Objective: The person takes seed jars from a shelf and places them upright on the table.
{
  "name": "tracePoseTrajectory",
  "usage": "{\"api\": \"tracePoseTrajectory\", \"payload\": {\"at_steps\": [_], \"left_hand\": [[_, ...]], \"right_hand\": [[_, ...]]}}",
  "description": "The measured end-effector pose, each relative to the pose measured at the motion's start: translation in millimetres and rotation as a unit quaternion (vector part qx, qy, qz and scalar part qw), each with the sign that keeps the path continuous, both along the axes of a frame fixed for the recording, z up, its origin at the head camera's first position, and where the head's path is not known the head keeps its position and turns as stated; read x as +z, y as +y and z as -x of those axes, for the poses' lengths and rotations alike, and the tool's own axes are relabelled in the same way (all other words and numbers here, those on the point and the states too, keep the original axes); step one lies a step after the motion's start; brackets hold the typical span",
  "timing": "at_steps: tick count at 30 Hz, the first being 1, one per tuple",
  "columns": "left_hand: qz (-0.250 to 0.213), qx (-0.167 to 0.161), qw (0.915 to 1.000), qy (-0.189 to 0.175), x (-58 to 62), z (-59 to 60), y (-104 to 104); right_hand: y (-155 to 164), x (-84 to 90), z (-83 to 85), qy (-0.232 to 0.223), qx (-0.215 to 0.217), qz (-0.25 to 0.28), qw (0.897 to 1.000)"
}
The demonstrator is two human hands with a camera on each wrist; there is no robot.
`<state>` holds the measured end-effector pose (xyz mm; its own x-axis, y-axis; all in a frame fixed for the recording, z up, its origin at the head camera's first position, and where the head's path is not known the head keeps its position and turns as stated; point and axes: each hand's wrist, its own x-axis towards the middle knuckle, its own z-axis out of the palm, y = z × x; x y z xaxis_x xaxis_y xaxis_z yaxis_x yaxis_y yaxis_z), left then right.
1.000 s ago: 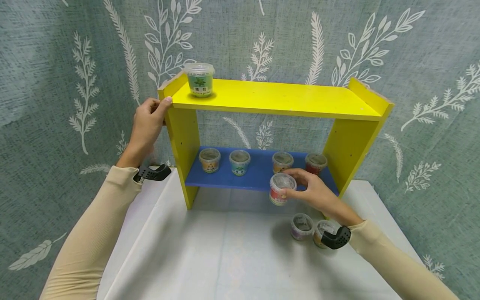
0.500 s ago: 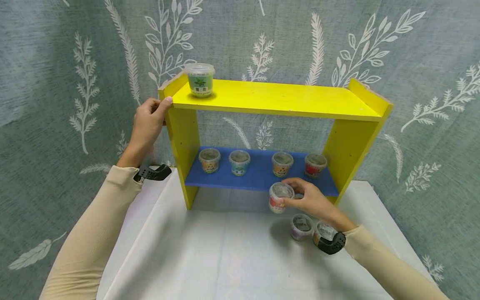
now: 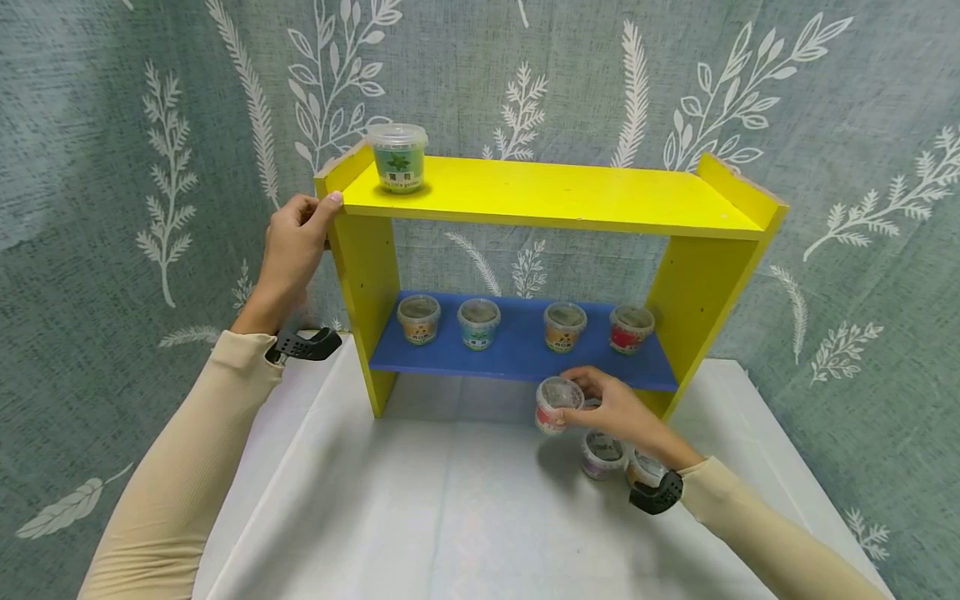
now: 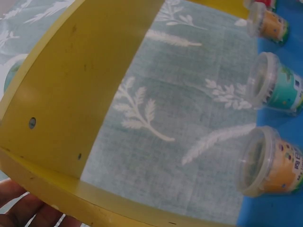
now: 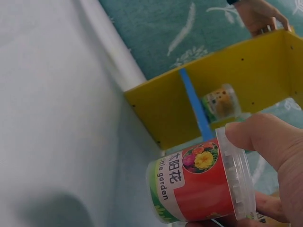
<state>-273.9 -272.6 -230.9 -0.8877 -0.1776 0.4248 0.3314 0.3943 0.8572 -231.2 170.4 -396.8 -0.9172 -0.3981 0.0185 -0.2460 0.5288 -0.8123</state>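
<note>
My left hand (image 3: 294, 243) grips the upper left corner of the yellow shelf (image 3: 555, 196), fingers curled around its edge. My right hand (image 3: 617, 408) holds the red-labelled cup (image 3: 553, 405) by its lid, fingers clamped, just in front of the blue lower board (image 3: 517, 354), above the white surface (image 3: 450, 508).
</note>
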Motion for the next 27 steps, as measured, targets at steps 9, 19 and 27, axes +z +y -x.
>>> {"api": "tracePoseTrajectory", "payload": {"at_steps": [9,19,27], "left_hand": [[0.002,0.003,1.0000,0.002,0.9,-1.1,-0.3],[0.008,0.006,0.9999,0.007,0.4,-1.3,0.7],[0.005,0.005,0.9999,0.007,0.4,-0.8,-0.1]], "right_hand": [[-2.8,-12.9,-0.6,0.014,0.015,-0.021,1.000],[-4.5,-26.7,-0.5,0.043,0.015,-0.049,0.998],[-5.0,-38.4,2.9,0.080,0.023,-0.063,0.995]]}}
